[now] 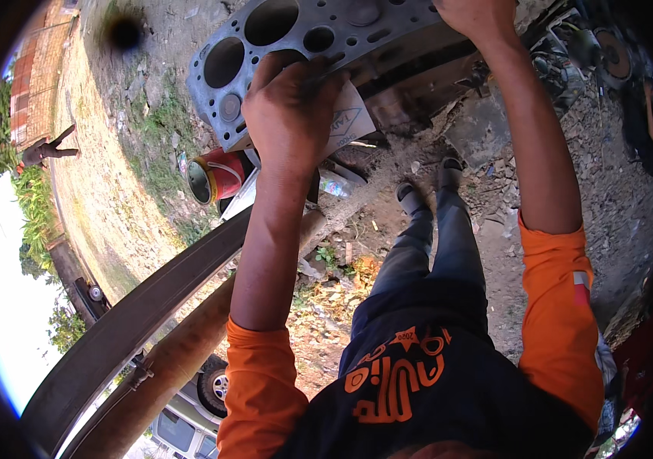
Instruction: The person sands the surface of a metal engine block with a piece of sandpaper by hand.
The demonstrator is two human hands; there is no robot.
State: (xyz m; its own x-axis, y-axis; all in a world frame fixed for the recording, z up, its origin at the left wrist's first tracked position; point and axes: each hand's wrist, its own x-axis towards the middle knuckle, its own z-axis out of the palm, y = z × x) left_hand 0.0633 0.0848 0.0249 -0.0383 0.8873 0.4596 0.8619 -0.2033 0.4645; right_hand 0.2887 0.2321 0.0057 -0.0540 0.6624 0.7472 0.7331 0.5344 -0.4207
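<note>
A grey metal engine block (280, 46) with large round cylinder bores and smaller holes stands in front of me, cut off by the top of the view. My left hand (290, 111) is closed over its near left part, fingers curled down at the flat top face. Out from under that hand sticks a pale sheet with blue print (351, 122), which looks like sandpaper; it hangs past the block's near edge. My right hand (481, 17) is farther right, at the block's right part. Its fingers are mostly cut off by the top edge, so their grip is hidden.
A red bucket (223, 177) and a clear plastic bottle (334, 186) lie below the block. A dark metal beam (139, 314) and a rusty pipe (181, 356) cross the lower left. Metal parts (571, 69) are piled at right. Someone (49, 151) is far off left.
</note>
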